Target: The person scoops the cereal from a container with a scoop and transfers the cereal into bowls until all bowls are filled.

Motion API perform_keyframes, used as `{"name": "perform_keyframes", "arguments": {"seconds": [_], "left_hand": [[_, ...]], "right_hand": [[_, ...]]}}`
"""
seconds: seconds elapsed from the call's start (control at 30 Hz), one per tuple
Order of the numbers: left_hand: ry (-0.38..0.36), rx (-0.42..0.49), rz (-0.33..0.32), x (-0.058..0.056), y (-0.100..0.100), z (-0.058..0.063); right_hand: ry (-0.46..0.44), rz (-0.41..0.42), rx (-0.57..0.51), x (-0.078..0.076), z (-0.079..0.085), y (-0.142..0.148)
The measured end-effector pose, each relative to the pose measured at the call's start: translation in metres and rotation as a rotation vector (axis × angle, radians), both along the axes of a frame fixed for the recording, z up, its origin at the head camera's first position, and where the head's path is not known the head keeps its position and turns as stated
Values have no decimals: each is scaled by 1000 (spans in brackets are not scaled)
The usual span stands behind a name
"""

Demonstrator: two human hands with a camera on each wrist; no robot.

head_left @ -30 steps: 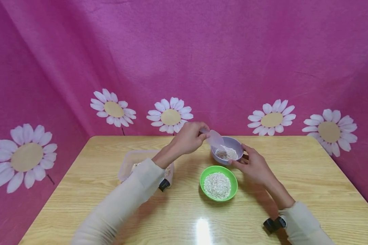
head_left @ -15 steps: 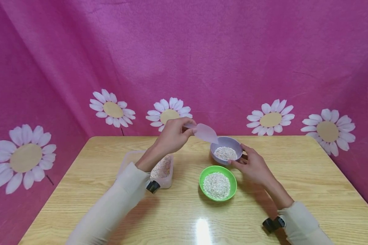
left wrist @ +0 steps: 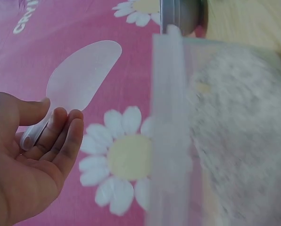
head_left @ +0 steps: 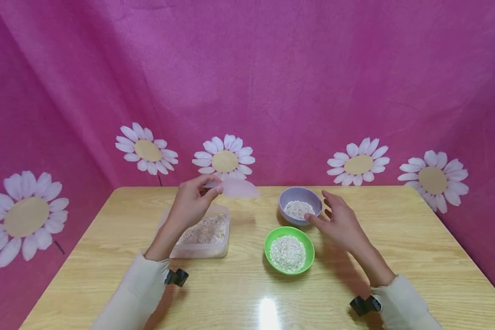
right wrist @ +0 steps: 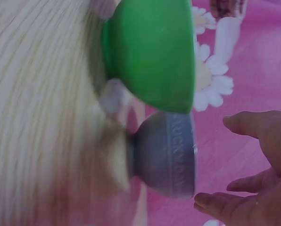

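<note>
My left hand (head_left: 194,199) pinches the handle of a translucent pale pink scoop (head_left: 240,188) between thumb and fingers. The scoop is raised beyond a clear plastic container (head_left: 202,251) of pale, oat-like flakes; no flakes show on its blade (left wrist: 84,70). My right hand (head_left: 340,224) is beside a purple bowl (head_left: 293,196) holding similar flakes. In the right wrist view its fingers are spread, with the fingertips (right wrist: 202,200) right at the bowl's rim. A green bowl (head_left: 309,247), fuller of flakes, stands nearer me than the purple one.
The wooden table (head_left: 326,293) ends at a pink cloth (head_left: 288,91) printed with white daisies, which hangs along the back and sides. Both bowls stand to the right of the container. Small black devices (head_left: 365,305) are strapped at both wrists.
My left hand has drawn the scoop left, away from over the purple bowl, uncovering more of the container. The scoop was tipped towards that bowl earlier. My right hand has loosened from its rim.
</note>
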State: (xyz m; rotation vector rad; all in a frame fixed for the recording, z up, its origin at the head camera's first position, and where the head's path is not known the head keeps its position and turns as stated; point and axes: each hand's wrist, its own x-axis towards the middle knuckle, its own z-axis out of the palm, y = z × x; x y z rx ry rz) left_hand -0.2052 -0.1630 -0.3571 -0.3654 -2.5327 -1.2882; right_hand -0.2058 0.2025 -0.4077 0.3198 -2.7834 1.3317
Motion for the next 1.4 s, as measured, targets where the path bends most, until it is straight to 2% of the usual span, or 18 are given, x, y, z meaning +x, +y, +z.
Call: {"name": "perform_keyframes", "arguments": {"seconds": [0.13, 0.3, 0.53, 0.7, 0.87, 1.07, 1.23, 1.4], "left_hand": [[-33, 0, 48, 14, -22, -11], [-65, -37, 106, 32, -47, -15], [-56, -120, 160, 51, -80, -22], [-32, -168, 170, 60, -99, -24], [13, -252, 173, 62, -113, -25], [13, -315, 150, 60, -121, -23], [49, -360, 128, 56, -124, -19], [47, -399, 99, 52, -125, -12]], "right_hand": [[52, 28, 2, 12, 6, -12], [116, 93, 23, 25, 13, -34], [112, 156, 85, 38, 15, -65], [107, 180, 96, 40, 13, -83], [57, 200, 72, 40, 12, -100], [-1, 221, 24, 42, 8, -122], [-4, 251, -2, 43, 6, -140], [16, 278, 21, 44, 4, -153]]}}
